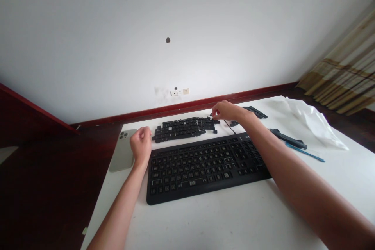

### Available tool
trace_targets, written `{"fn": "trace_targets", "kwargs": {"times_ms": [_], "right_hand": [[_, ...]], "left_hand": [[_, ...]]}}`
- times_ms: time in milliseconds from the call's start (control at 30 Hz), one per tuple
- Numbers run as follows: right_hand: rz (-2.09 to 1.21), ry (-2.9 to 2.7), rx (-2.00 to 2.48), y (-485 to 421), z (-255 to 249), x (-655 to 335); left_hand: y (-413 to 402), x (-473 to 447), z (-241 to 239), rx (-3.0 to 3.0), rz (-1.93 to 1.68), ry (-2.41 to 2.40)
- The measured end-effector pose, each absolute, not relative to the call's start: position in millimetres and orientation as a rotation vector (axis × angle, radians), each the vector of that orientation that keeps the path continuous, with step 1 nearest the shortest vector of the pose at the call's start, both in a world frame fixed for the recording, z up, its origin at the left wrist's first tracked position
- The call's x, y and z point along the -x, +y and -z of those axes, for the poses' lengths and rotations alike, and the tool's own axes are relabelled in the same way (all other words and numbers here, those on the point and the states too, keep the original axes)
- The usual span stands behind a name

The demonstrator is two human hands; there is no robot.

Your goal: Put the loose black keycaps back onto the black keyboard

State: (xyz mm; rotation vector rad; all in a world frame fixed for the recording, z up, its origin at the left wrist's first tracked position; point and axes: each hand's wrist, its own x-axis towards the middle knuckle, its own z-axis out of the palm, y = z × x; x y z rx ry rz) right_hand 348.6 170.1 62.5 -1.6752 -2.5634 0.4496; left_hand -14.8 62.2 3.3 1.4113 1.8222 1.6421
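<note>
Pale wall (88, 47) behind white tabletop (205, 222). Near, flat on it, black keyboard (187, 168) with key sockets showing. Beyond its far edge, rows of loose keycaps (187, 128). At their right end, right grip (224, 110), fingers bent down; cannot tell whether clamped on a keycap. Left of keyboard, between keycaps and phone (117, 158), left grip (141, 142) curled together.

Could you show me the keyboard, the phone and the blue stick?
Keyboard (202, 165), head view: middle of its key area.
Phone (122, 154), head view: middle of its back.
Blue stick (304, 152), head view: middle of its length.
</note>
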Motion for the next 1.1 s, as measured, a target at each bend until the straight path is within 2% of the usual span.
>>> {"fn": "trace_targets", "kwargs": {"times_ms": [1100], "right_hand": [[-0.462,-2.539,1.67,170.8,-61.7,-350.6]], "left_hand": [[63.8,15.3,0.9,-1.388,-1.671,1.773]]}}
